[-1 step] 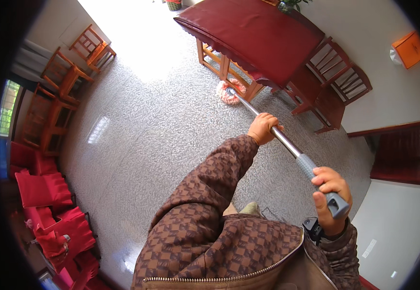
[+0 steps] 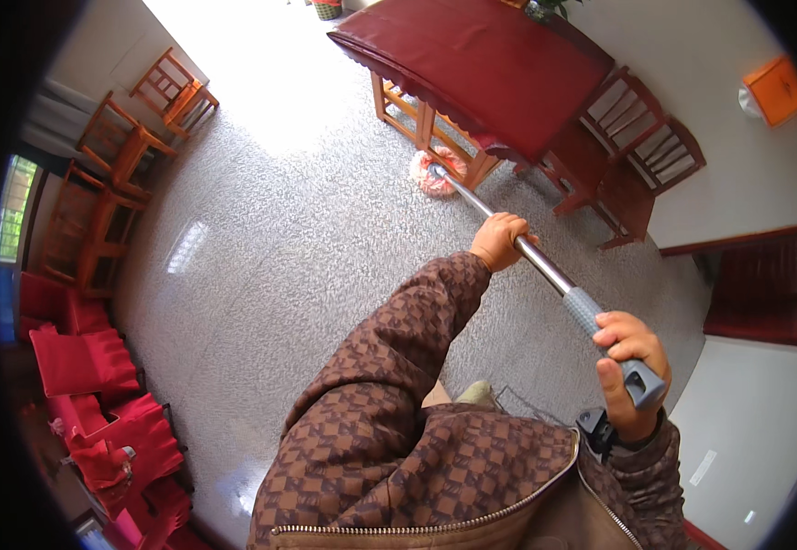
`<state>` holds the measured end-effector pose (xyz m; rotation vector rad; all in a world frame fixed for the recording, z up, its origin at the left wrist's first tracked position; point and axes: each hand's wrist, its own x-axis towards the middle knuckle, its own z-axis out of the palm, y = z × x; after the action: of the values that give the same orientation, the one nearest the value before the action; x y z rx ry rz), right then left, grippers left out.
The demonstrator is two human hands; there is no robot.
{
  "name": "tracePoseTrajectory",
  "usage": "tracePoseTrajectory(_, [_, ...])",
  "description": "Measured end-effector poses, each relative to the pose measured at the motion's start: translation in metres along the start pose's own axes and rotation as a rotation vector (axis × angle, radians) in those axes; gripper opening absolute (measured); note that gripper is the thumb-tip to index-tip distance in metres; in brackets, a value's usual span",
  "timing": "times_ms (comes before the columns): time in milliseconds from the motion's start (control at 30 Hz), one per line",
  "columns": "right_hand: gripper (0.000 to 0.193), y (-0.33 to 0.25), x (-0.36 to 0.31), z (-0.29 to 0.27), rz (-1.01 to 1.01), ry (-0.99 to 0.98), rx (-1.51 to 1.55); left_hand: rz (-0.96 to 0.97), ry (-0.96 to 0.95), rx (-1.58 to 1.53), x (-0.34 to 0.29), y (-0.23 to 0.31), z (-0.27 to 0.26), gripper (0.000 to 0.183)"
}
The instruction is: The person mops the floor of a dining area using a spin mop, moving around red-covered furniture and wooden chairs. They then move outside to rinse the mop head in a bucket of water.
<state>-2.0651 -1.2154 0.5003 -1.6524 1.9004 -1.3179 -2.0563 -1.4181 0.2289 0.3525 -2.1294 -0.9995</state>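
A long-handled mop (image 2: 549, 266) runs slantwise from my body toward the table, with a silver pole and a grey grip. Around the middle of the pole my left hand (image 2: 499, 241) is closed. Higher up, my right hand (image 2: 632, 371) wraps the grey grip near its hanging loop. The round, fluffy pink-and-white mop head (image 2: 438, 172) rests on the speckled grey floor (image 2: 279, 247), beside the wooden legs of the table. Both sleeves are brown and checked, and a dark band circles my right wrist.
A table under a dark red cover (image 2: 481, 69) stands ahead, with dark wooden chairs (image 2: 632, 197) at its right. Orange wooden chairs (image 2: 114, 174) line the left wall. Red-covered seating (image 2: 123, 431) is at lower left. An orange box (image 2: 774, 90) shows by the right wall.
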Motion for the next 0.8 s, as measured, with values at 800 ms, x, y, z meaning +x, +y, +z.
tracePoseTrajectory(800, [0.013, 0.038, -0.159, -0.200, -0.047, -0.001, -0.054, -0.050, -0.069, -0.117, -0.031, 0.167, 0.215, 0.025])
